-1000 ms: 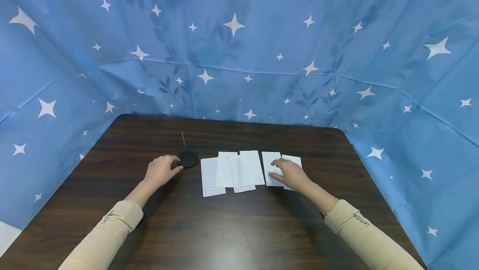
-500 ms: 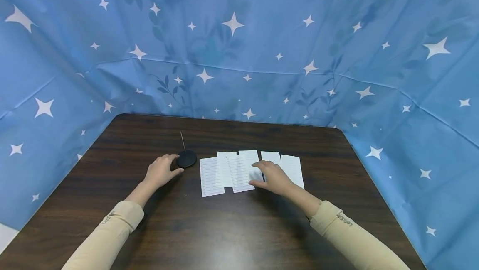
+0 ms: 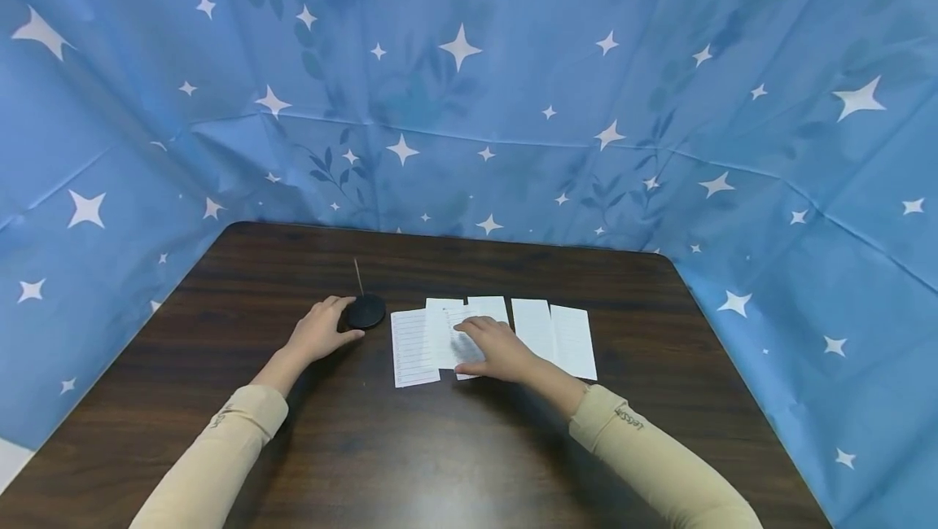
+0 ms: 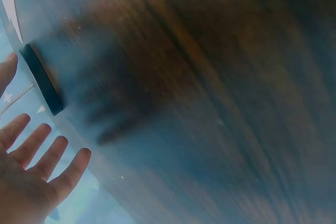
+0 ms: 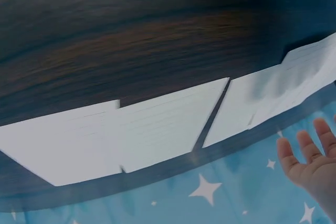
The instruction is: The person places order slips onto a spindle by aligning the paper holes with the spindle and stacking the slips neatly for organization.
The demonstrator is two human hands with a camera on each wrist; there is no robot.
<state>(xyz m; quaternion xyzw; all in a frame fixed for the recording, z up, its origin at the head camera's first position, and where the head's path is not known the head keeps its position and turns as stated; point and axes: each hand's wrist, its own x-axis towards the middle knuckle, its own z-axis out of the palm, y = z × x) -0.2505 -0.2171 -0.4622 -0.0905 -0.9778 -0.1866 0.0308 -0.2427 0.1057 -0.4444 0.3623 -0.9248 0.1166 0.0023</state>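
A bill spike (image 3: 368, 312), a round black base with a thin upright rod, stands at the left of the papers. My left hand (image 3: 322, 332) is beside that base, thumb and fingers spread around its near left side. In the left wrist view the fingers of the left hand (image 4: 39, 174) look apart from the base (image 4: 42, 80). Over the middle sheets hovers my right hand (image 3: 498, 350), fingers loosely extended, holding nothing. It partly hides a lined slip (image 3: 458, 313). Further lined slips lie at the left (image 3: 414, 354) and right (image 3: 575, 342), some overlapping.
The dark wooden table (image 3: 425, 439) carries the row of slips across its middle. A blue curtain with white stars (image 3: 469, 106) hangs behind the table and along both sides.
My right hand has moved left, from over the rightmost slips to over the middle ones, uncovering the two at the right. The left hand has stayed beside the bill spike.
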